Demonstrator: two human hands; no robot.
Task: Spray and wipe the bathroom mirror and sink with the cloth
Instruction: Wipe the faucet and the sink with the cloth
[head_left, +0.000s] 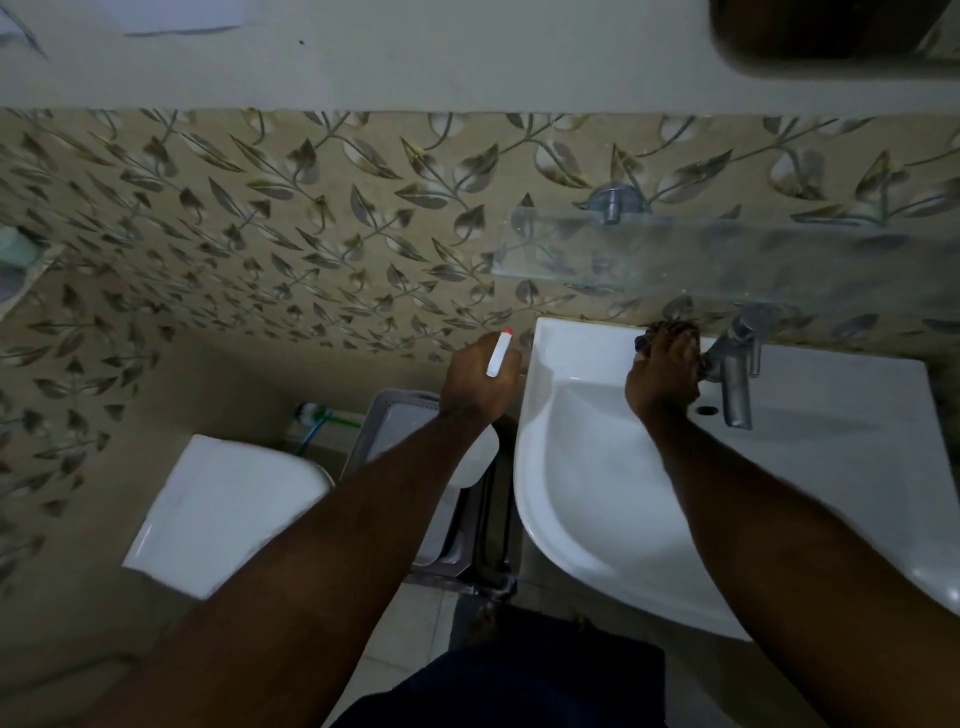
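Head camera looks down at a white sink (597, 519) fixed to a wall with leaf-pattern tiles (260, 234). Both bare arms of the person reach forward into the picture.

The left hand (475, 382) is beside the left edge of the sink, outside the basin. It is closed around a spray bottle (500, 353); only the white top with a small red tip shows above the hand, and a pale rounded part shows under the wrist. The tip points up toward the tiled wall.

The right hand (665, 371) is at the back rim of the sink, just left of the metal tap (737, 374). It presses down on a dark cloth (670, 328), which is bunched under the fingers and sticks out a little beyond them, against the wall side of the rim. The cloth seems to touch the base of the tap, but this part is dark and it is hard to be sure.

Above the tap, a glass shelf (727, 254) is mounted on the tiles with a metal holder (613, 202). At the top right corner, the lower edge of the mirror (831, 31) is visible on the plain wall.

Left of the sink stands a white toilet tank (223, 514), and between it and the sink is a grey plastic stool (395, 415), partly hidden by the left arm.
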